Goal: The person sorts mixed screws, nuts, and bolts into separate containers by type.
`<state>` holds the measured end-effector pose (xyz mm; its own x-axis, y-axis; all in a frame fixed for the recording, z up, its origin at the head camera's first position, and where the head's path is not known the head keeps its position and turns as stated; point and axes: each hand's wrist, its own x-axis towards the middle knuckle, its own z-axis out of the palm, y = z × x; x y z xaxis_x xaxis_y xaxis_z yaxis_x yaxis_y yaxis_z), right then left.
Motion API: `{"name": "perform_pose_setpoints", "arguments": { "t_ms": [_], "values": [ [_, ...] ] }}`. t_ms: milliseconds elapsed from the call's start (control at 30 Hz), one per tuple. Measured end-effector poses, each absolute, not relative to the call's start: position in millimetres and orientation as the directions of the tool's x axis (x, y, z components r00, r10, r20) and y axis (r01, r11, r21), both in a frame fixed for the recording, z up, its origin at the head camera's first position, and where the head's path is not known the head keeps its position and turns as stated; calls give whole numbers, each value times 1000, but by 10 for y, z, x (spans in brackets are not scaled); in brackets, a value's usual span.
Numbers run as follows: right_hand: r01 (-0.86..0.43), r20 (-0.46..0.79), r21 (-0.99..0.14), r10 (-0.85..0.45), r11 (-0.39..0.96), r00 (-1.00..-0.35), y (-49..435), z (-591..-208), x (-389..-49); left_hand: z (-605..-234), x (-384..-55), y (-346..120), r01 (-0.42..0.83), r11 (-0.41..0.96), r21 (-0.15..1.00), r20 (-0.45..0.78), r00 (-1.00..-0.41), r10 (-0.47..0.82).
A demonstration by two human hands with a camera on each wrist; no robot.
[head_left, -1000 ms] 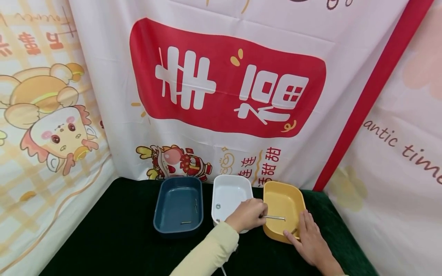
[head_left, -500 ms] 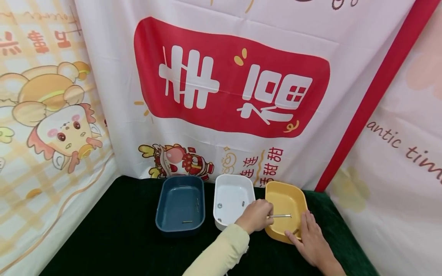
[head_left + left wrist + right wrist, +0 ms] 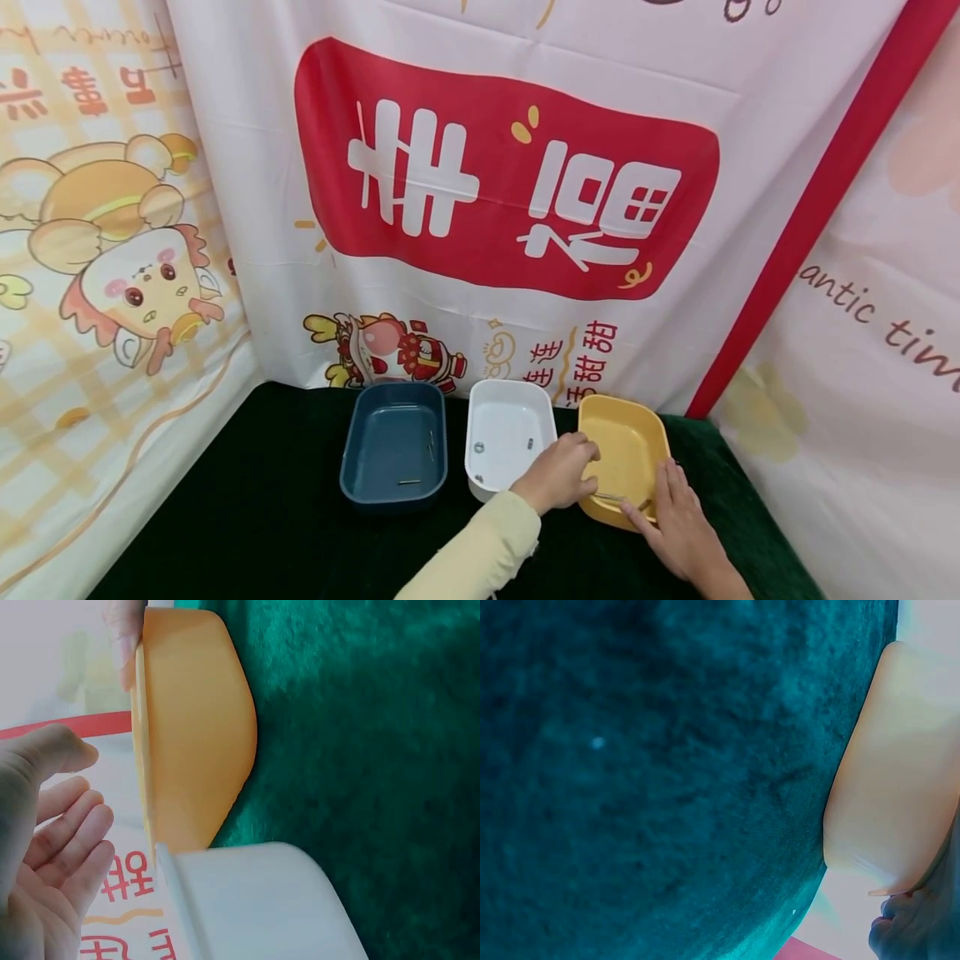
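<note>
In the head view my left hand (image 3: 558,473) hovers at the left side of the yellow tray (image 3: 630,433). The left wrist view shows its fingers loosely bent, with nothing between them and the thumb. A long silver bolt (image 3: 609,497) lies in the tray's near part, just below the left fingertips. Another small bolt (image 3: 645,505) sits in the near right corner, partly hidden by the right thumb. My right hand (image 3: 684,525) holds that corner, thumb over the near rim and fingers along the outer right wall.
A white tray (image 3: 510,407) with a few nuts (image 3: 478,447) stands left of the yellow one. Farther left is a dark blue tray (image 3: 375,450) holding thin screws (image 3: 408,482). All rest on dark green cloth (image 3: 285,517); a printed curtain (image 3: 495,333) hangs close behind them.
The left hand has moved right with the long bolt, then let it go; the bolt has dropped into the yellow tray. The right hand stays on the tray.
</note>
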<state>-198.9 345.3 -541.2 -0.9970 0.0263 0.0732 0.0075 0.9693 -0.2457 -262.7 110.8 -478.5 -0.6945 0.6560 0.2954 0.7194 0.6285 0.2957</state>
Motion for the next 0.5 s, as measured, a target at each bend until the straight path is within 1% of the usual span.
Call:
{"name": "perform_pose_setpoints", "arguments": {
  "t_ms": [133,233,367,500],
  "values": [
    [8,71,-245,27,969,-997,3454,-5402,-1981,-4748,-2634,1002,737,613,283,309,-676,669],
    [9,70,-240,26,971,-997,3452,-5399,-1980,-4693,-2623,897,757,605,248,338,-652,678],
    [10,68,-237,27,971,-997,3453,-5394,-1984,-4611,-2580,742,785,589,191,378,-613,694],
    [8,63,-236,24,972,-998,3460,-5394,-1986,-4534,-2514,567,815,556,164,388,-571,723]
  ]
}}
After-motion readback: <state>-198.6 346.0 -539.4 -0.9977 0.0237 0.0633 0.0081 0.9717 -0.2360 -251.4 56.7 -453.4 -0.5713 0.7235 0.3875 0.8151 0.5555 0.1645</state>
